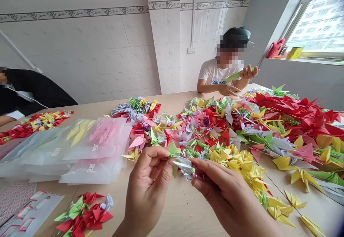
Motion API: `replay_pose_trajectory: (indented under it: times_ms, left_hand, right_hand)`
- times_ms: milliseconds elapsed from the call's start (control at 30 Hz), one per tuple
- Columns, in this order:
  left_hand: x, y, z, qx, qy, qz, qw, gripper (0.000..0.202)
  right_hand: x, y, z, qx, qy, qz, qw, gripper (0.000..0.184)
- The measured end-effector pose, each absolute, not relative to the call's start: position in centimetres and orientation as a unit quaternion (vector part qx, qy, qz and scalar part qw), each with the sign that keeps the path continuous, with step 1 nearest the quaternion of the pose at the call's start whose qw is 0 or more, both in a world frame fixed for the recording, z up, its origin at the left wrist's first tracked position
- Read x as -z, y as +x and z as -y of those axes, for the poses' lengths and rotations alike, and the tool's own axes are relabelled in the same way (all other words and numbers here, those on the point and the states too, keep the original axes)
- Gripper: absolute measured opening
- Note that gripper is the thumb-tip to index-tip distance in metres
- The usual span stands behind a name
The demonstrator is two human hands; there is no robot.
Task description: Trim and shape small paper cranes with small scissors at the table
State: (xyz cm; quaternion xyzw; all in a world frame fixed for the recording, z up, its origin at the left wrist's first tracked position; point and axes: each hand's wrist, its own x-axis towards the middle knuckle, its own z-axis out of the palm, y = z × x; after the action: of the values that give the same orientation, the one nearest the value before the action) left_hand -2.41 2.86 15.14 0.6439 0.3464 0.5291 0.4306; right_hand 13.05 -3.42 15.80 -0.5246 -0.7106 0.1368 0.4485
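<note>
My left hand (150, 179) pinches a green folded paper crane (173, 151) between thumb and fingertips, above the middle of the table. My right hand (223, 183) is closed around small silver snips (185, 165). Their two pointed blades are parted and lie close against the green paper; whether they touch it I cannot tell. My right fingers hide most of the handle. Small pale scraps (190, 215) lie on the table below. Just beyond my hands spreads a heap of coloured paper cranes (193, 126), with yellow ones (239, 165) near my right hand.
Stacked clear plastic bags (88, 151) of folded paper lie left. A small red and green pile (88, 213) sits front left, beside a printed sheet (40, 212). Red cranes (290, 111) fill the right. Across the table (172, 99), one person (215, 72) holds green paper; another (34, 86) sits far left.
</note>
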Motion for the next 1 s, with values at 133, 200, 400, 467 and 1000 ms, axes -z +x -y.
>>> replay_pose_trajectory:
  times_ms: [133,200,400,467,1000]
  left_hand:
    - [-15.17,-2.38,-2.87,-0.528,0.646,-0.345,0.430,0.008]
    - [-15.12,-2.43,-2.90,-0.522,0.650,-0.344,0.431,0.007]
    - [-14.98,-2.58,-2.84,-0.525,0.651,-0.341,0.430,0.007]
    - [-14.99,-2.57,-2.79,-0.527,0.649,-0.340,0.430,0.007]
    - [-15.25,-2.38,-2.58,-0.519,0.666,-0.344,0.412,0.008]
  right_hand:
    - [-15.73,13.00,3.29,-0.153,-0.529,0.706,0.446,0.019]
    - [-15.79,12.96,3.26,-0.159,-0.530,0.705,0.442,0.017]
    - [-15.86,12.88,3.27,-0.166,-0.523,0.709,0.443,0.016]
    - [-15.82,12.87,3.29,-0.163,-0.522,0.710,0.444,0.017]
    - [-15.50,12.93,3.24,-0.117,-0.525,0.714,0.449,0.023]
